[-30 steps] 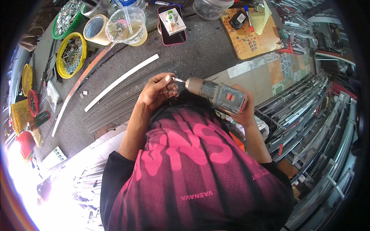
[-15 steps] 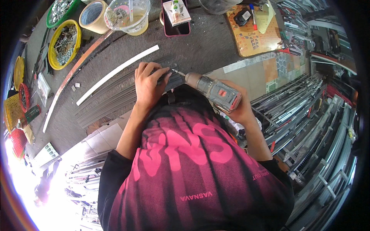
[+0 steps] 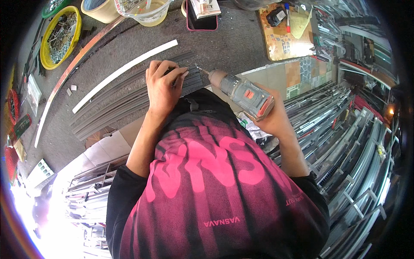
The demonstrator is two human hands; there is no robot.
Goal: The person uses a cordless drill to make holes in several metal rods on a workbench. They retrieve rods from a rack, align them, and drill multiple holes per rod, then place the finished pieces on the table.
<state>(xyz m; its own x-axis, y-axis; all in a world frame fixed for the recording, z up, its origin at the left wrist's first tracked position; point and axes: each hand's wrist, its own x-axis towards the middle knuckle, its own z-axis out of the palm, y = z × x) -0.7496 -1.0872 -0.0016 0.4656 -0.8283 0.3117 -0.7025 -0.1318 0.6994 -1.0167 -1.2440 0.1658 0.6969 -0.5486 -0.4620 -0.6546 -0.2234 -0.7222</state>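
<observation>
Long, dark grey strips [image 3: 114, 103] lie side by side on the worktop and run under my left hand [image 3: 165, 88]. That hand is closed, its thumb and forefinger pinched together over the strips near their right ends. What sits between those fingers is too small and shaded to make out. My right hand [image 3: 276, 114] is wrapped around a grey and red cordless drill [image 3: 241, 93]. The drill's bit points left, with a small bright piece at its tip, just right of my left fingertips and by the strip ends. Whether the tip touches a strip I cannot tell.
Beyond the strips lies a curved-looking white strip [image 3: 125, 75]. A yellow basket of screws [image 3: 61, 36], a plastic tub [image 3: 151, 16] and a phone [image 3: 202, 23] stand farther back. Right of them is a clipboard [image 3: 276, 41] with markers. Stacked metal profiles [image 3: 319, 112] fill the right side.
The drill's tip has drawn slightly away from my left fingertips, leaving a wider gap. My left hand remains closed over the strips. The whole view has shifted a little.
</observation>
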